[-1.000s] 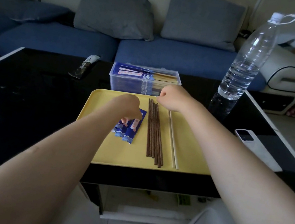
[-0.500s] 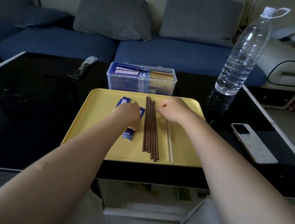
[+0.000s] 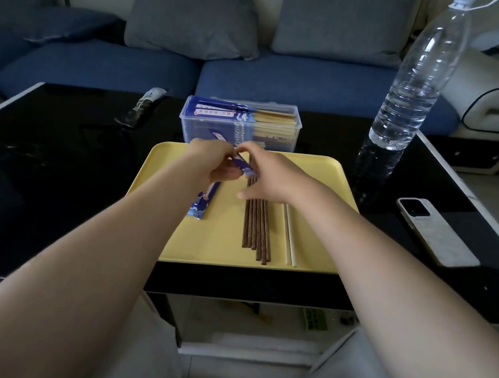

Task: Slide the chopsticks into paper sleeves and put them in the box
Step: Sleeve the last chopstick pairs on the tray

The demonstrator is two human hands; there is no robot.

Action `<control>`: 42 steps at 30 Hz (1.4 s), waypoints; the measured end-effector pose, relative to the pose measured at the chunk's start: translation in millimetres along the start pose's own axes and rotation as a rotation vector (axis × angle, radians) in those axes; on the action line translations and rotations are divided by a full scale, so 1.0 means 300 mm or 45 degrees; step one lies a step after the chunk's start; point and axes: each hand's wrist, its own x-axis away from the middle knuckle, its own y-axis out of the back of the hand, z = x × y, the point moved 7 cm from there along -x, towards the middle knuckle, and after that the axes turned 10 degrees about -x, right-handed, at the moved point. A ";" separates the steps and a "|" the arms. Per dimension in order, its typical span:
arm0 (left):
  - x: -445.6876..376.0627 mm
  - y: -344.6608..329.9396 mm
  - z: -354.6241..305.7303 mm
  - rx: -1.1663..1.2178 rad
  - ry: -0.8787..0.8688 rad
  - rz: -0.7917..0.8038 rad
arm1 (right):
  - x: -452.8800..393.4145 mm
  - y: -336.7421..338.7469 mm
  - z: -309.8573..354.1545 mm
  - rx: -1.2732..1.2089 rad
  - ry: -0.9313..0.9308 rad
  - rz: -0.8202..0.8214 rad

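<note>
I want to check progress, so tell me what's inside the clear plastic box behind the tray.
The clear box holds blue paper sleeves with pale chopstick ends sticking out to the right. How many sets are stacked there cannot be counted, and the hands cover its lower front.

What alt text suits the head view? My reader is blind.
Both hands, left hand and right hand, hold a blue paper sleeve above a yellow plastic tray of dark brown wooden chopsticks. Behind sits a clear plastic box of sleeved pairs.

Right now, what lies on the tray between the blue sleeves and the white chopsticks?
The row of brown chopsticks lies between the blue sleeves and white chopsticks on the yellow tray, seen in the head view.
</note>
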 end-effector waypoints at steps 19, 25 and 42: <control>0.027 -0.083 -0.085 -1.393 -0.963 -0.143 | 0.069 0.102 -0.179 -0.751 -0.444 -0.242; -0.020 -0.057 -0.058 -1.546 -0.758 -0.189 | 0.109 0.052 -0.254 0.052 -0.796 0.086; -0.075 -0.089 0.041 -1.120 -0.333 0.177 | 0.072 0.047 -0.204 -0.240 -0.726 -0.114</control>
